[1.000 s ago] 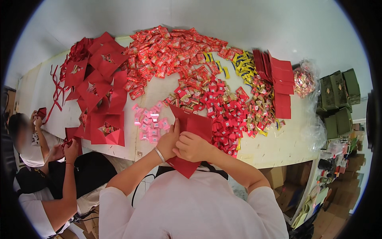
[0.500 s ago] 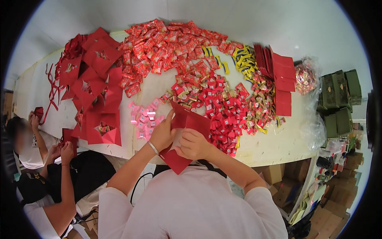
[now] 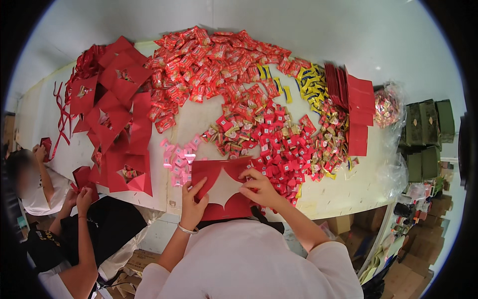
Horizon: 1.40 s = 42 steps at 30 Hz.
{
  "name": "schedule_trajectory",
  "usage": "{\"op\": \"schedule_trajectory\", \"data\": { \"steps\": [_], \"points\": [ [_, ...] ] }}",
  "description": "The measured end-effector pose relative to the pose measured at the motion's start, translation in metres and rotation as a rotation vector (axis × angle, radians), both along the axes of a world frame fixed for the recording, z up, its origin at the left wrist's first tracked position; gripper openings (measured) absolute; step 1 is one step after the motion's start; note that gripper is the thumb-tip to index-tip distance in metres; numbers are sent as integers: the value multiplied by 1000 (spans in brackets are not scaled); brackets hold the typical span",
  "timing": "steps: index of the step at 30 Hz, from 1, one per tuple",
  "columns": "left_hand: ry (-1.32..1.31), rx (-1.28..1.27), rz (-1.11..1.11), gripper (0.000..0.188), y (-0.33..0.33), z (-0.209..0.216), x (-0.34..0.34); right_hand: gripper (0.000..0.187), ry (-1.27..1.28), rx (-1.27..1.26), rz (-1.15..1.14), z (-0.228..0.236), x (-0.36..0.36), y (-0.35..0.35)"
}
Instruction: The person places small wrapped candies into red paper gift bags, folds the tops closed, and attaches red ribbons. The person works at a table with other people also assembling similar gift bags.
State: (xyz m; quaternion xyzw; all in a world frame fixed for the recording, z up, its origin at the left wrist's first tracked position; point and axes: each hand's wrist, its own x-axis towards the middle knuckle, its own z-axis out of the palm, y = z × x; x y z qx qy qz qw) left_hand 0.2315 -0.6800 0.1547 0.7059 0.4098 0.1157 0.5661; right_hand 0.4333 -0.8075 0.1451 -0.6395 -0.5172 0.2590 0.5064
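Note:
Close to my body, at the table's front edge, a red folding gift box [image 3: 211,170] lies spread between my hands, its pale four-pointed inside facing up. My left hand [image 3: 193,205] pinches the box's left side between thumb and fingers. Gripping the right side is my right hand [image 3: 260,188], thumb on the pale inside near the edge. Just beyond the box are pink wrapped candies [image 3: 177,158] on the left and a heap of red wrapped candies [image 3: 284,149] on the right.
Filled red boxes [image 3: 112,119] are piled at left, red ribbons [image 3: 60,114] beside them. Red snack packets [image 3: 204,60] spread along the back, with yellow packets [image 3: 311,84] nearby. Flat red boxes [image 3: 359,99] stand stacked at right. Two co-workers sit at left, one person's hands [image 3: 79,199] holding a box.
The red box has gone from folded and tilted to spread wide, showing its pale inside. My hands have moved apart, the left lower and the right outward.

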Motion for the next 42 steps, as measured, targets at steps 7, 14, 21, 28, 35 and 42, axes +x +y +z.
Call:
{"op": "schedule_trajectory", "data": {
  "steps": [7,14,21,28,35,42],
  "points": [
    [155,147,103,49,12,19,0,37,-348,-11,-443,-27,106,145],
    [214,171,190,49,12,17,-6,79,-444,-538,-226,-71,147,231],
    [177,115,235,47,23,1,19,43,-503,-394,-369,-49,188,242],
    [146,138,156,48,49,8,45,48,-598,-309,-354,-93,206,226],
    [172,-51,207,57,48,4,70,40,870,421,-692,60,66,145],
    [15,105,103,53,21,-24,92,45,572,-31,-487,7,-12,88]
  ]
}}
